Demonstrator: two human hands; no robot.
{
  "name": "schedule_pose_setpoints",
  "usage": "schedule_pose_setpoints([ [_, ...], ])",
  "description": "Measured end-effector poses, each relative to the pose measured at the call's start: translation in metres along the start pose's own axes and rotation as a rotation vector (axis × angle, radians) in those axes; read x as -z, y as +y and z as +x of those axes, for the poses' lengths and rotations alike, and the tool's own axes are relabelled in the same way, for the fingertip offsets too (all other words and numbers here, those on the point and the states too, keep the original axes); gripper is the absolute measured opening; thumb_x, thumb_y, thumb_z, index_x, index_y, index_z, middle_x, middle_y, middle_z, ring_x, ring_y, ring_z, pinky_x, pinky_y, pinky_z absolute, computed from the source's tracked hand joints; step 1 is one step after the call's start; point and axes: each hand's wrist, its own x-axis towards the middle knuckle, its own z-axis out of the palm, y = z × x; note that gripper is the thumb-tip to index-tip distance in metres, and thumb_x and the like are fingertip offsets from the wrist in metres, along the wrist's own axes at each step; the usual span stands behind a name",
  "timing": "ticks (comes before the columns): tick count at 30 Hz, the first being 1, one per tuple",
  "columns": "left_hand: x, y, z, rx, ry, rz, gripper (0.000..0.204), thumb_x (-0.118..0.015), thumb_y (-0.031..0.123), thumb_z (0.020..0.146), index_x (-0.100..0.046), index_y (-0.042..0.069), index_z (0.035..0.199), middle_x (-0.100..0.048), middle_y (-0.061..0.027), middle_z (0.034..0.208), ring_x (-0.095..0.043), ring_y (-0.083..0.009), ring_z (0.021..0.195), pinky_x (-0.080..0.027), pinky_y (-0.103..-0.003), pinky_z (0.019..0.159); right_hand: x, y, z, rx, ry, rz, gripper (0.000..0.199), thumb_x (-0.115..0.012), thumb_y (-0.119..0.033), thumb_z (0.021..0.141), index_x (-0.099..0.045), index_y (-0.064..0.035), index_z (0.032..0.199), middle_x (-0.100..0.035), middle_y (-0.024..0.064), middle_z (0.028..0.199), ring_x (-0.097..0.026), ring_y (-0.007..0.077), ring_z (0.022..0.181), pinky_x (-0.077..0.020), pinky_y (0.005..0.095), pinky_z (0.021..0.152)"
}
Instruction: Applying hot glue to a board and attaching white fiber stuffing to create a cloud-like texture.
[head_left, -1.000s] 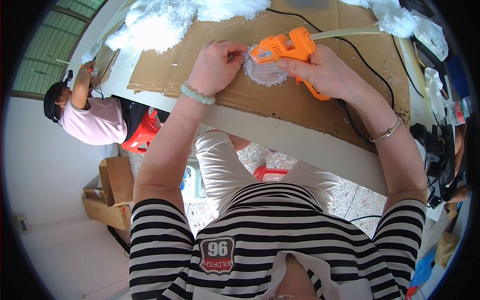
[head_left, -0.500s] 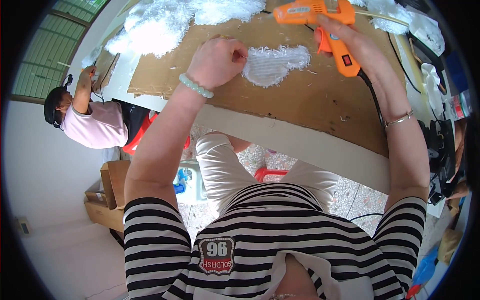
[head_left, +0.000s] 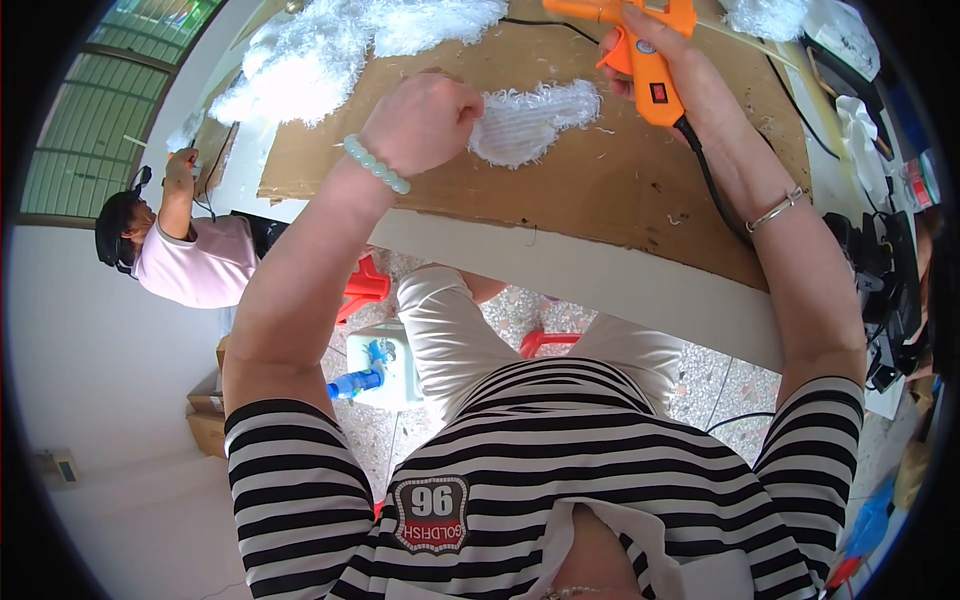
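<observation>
Your left hand (head_left: 425, 120) was closed into a fist, its grip pinching the near-left end of the white fringed piece (head_left: 530, 120) against the brown cardboard sheet (head_left: 600, 190) that covered the surface (head_left: 620, 290). Your right hand (head_left: 680, 75) had its grip wrapped around the handle of the orange glue gun (head_left: 640, 40), lifted clear of the piece, with one finger up near the trigger.

The relation that mattered: the fringed piece lay just right of your left fist, its long axis running away from you and to the right, tapering toward the gun. The gun sat beyond and to the right of that far end, near it but apart, so your right hand was the nearer one to the free end while your left held the other.

The gun's nozzle was cut off by the top edge, so you could not see which way it pointed. Your fist hid the end of the piece it held. Heaps of white fluffy material (head_left: 330, 50) lay further back, and the black cord (head_left: 715, 195) trailed along your right forearm.
</observation>
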Motion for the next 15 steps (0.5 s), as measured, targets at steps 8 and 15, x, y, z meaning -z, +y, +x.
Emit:
schedule_pose_setpoints([
  [8,0.014,0.006,-0.022,0.308,0.069,-0.434,0.028,-0.052,-0.002,0.081,-0.062,0.004,0.106,-0.065,-0.0070,0.082,-0.061,-0.0166,0.077,-0.047,-0.027,0.071,-0.009,-0.018,-0.010,-0.004,0.158,0.192,0.030,-0.052,-0.035,0.091,-0.057,-0.0056,0.092,-0.061,0.0054,0.076,-0.059,0.0153,0.066,-0.0487,0.0267,0.060],
  [15,0.004,0.017,-0.048,0.074,0.357,-0.203,0.018,-0.063,0.001,0.071,-0.063,0.003,0.089,-0.064,-0.0093,0.078,-0.058,-0.0273,0.068,-0.047,-0.035,0.063,-0.012,-0.007,-0.005,0.024,-0.044,0.044,0.029,-0.054,-0.034,0.090,-0.059,-0.0055,0.097,-0.061,0.0040,0.082,-0.060,0.0141,0.069,-0.0504,0.0274,0.060],
])
